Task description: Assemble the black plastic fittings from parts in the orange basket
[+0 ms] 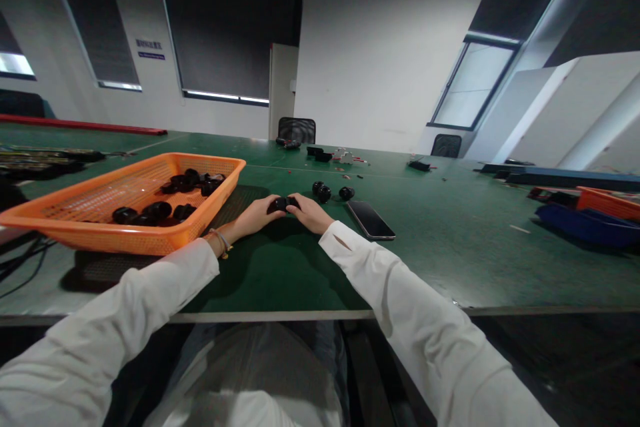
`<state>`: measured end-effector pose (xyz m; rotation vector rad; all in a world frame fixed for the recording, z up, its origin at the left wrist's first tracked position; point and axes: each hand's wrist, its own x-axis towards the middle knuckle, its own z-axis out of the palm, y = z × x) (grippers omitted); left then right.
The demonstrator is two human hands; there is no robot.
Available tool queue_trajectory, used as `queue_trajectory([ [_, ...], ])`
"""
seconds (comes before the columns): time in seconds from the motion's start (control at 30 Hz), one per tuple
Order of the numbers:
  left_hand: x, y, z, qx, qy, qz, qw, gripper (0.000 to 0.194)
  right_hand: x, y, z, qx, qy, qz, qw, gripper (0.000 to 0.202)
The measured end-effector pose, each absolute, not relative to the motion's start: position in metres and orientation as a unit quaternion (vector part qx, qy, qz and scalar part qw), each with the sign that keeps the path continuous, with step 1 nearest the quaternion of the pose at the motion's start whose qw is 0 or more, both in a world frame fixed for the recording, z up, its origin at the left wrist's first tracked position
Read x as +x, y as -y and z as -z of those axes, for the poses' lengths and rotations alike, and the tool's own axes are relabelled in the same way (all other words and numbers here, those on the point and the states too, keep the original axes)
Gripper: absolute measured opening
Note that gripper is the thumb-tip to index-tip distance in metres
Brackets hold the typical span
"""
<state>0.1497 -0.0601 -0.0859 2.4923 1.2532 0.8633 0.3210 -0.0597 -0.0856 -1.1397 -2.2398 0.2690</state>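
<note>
a person in white sleeves sits at a green bench. both hands meet over the bench, out in front of the body. the left grip has its fingers closed on a small black part. the right grip is closed on the other end of it, with the thumb close to the top. so the black part sits between the two, and it is too small and dark to see its shape well. thin bands go around the left wrist.

from the hands, a big orange basket with little holes is at 9 o'clock, just beside the left arm. black pieces lie in it in two loose bunches, one nearer the person and one farther off. at 2 o'clock, near the right fingers, two round black pieces lie close together, and one more round piece is just beside them. a phone lies flat at 3 o'clock. farther off, at 1 o'clock, are some small white bits. a dark chair stands past the bench at 12 o'clock. a blue tray is well apart at 3 o'clock.
</note>
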Motion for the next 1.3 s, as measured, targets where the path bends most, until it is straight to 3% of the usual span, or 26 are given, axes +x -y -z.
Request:
queue_trajectory([
  [0.63, 0.147, 0.059, 0.088, 0.864, -0.408, -0.295, 0.006, 0.035, 0.317, 0.061, 0.083, -0.458, 0.808, -0.174, 0.327, 0.023],
  [0.8, 0.151, 0.062, 0.086, 0.866, -0.398, -0.302, 0.002, 0.035, 0.313, 0.061, 0.087, -0.469, 0.778, -0.193, 0.370, 0.023],
  [0.93, 0.165, 0.069, 0.085, 0.849, -0.415, -0.323, 0.053, 0.034, 0.310, 0.059, 0.087, -0.515, 0.714, -0.157, 0.447, 0.031],
  [1.07, 0.179, 0.073, 0.083, 0.783, -0.463, -0.367, 0.195, 0.037, 0.308, 0.061, 0.084, -0.561, 0.685, -0.095, 0.455, 0.026],
  [1.17, 0.185, 0.070, 0.084, 0.710, -0.515, -0.370, 0.305, 0.059, 0.305, 0.065, 0.083, -0.567, 0.690, -0.052, 0.447, 0.021],
  [1.3, 0.189, 0.062, 0.088, 0.664, -0.564, -0.392, 0.296, 0.067, 0.298, 0.072, 0.082, -0.566, 0.699, -0.024, 0.438, 0.020],
])
